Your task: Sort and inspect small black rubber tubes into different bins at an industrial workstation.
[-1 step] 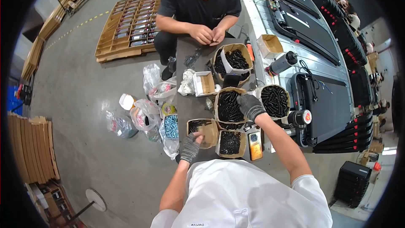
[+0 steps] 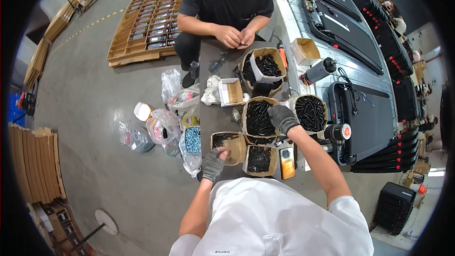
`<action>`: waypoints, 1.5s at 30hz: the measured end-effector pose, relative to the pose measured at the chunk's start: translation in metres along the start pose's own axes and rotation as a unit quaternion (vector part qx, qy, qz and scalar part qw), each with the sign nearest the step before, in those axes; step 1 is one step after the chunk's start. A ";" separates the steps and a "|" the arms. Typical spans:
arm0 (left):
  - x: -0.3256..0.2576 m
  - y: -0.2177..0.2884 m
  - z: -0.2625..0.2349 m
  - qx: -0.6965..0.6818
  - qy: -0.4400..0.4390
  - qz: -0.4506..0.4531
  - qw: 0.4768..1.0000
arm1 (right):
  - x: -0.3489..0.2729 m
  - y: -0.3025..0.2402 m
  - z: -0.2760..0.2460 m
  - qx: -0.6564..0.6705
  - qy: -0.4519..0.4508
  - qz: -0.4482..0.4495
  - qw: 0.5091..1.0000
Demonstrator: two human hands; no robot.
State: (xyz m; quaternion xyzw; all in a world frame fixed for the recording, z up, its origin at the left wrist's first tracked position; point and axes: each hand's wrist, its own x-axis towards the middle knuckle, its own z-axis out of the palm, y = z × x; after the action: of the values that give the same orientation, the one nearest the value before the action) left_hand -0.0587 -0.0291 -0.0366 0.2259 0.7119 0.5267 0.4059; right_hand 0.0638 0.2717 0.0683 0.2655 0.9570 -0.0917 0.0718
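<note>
little has moved: both gloved hands stay put. left hand (image 2: pixel 213 163) pinches at a small cardboard box (image 2: pixel 229 146), fingers closed; right hand (image 2: pixel 283 118) rests, loosely curled, over the box of black screws (image 2: pixel 258 117). all boxes on the surface (image 2: pixel 213 66) remain well filled, so sorting looks far from finished.

A wooden pallet (image 2: pixel 142 28) and plastic bags (image 2: pixel 163 125) occupy the floor.

Grey glove on right hand (image 2: pixel 283 118), over brown cardboard box (image 2: pixel 259 117) of black screws; left hand (image 2: pixel 214 163) glove dark grey; phone (image 2: pixel 286 162) orange.
</note>
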 end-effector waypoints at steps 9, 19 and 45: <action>-0.009 0.012 -0.029 0.090 0.053 0.039 0.994 | 0.008 0.009 0.021 -0.081 0.021 -0.032 0.996; 0.015 0.018 0.019 0.455 -0.089 0.154 0.873 | -0.001 -0.006 0.008 -0.114 0.037 -0.004 0.993; 0.052 0.014 0.056 0.599 -0.136 0.096 0.783 | -0.182 -0.036 0.116 0.324 -0.007 0.087 0.942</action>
State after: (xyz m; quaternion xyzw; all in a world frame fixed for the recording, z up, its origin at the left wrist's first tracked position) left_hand -0.0441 0.0459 -0.0474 0.5598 0.7962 -0.0057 0.2294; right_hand 0.2096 0.1269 -0.0063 0.3563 0.8482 -0.3919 -0.0036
